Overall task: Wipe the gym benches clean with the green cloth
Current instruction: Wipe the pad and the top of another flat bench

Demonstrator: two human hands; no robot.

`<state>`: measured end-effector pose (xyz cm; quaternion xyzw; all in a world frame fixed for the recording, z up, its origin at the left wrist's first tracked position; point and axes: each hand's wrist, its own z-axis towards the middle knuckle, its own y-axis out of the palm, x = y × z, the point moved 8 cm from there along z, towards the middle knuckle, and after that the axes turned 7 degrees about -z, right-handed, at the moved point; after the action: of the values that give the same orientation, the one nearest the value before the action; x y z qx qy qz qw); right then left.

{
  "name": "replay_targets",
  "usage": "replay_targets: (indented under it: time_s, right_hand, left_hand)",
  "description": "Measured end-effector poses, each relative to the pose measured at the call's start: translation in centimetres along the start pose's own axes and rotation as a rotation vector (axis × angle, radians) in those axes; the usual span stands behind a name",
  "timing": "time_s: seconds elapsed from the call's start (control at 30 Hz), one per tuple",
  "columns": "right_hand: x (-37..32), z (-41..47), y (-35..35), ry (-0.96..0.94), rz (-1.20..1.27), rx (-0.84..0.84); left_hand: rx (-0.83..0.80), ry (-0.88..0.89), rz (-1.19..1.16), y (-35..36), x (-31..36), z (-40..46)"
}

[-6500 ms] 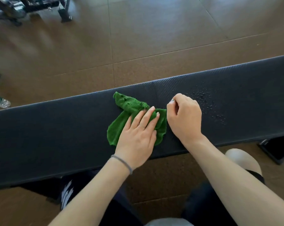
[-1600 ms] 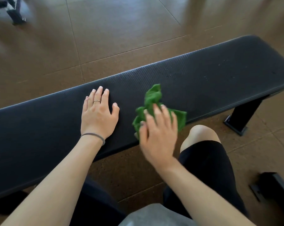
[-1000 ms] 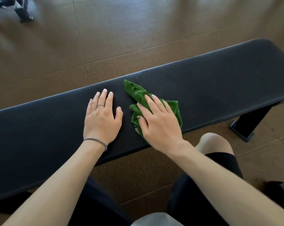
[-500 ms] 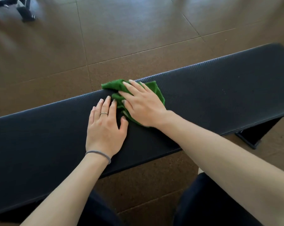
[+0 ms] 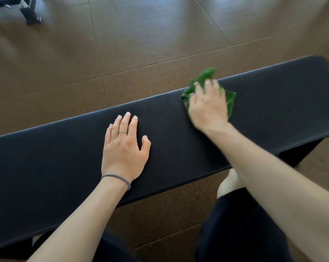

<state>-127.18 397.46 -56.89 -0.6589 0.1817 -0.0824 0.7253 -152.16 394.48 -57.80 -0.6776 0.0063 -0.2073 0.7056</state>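
Note:
A long black padded gym bench (image 5: 65, 154) runs across the view from lower left to upper right. My left hand (image 5: 124, 148) lies flat on its top near the middle, fingers straight and spread. Further right, my right hand (image 5: 209, 106) presses the crumpled green cloth (image 5: 230, 99) onto the pad by the far edge, fingers extended and blurred by motion. One tip of the cloth sticks out past the bench's far edge. Most of the cloth is hidden under the hand.
Brown tiled floor (image 5: 141, 44) lies beyond the bench. A black equipment foot (image 5: 30, 15) stands at the top left. My knee (image 5: 229, 183) and dark shorts are close to the bench's near edge, with a bench leg (image 5: 299, 155) at the right.
My right hand has swept the green cloth to the right along the far edge of the bench, away from my left hand, which stays flat in place.

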Motion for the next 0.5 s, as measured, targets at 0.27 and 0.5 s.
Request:
replay_targets:
  time_s: [0.27, 0.5]
  right_hand:
    - [-1.0, -10.2, -0.2, -0.349, -0.024, 0.010]
    - [8.8, -10.4, -2.2, 0.240, -0.038, 0.069]
  left_hand:
    - [-0.019, -0.006, -0.024, -0.1, -0.2, 0.0]
    - [-0.018, 0.000, -0.034, 0.0, 0.0, -0.1]
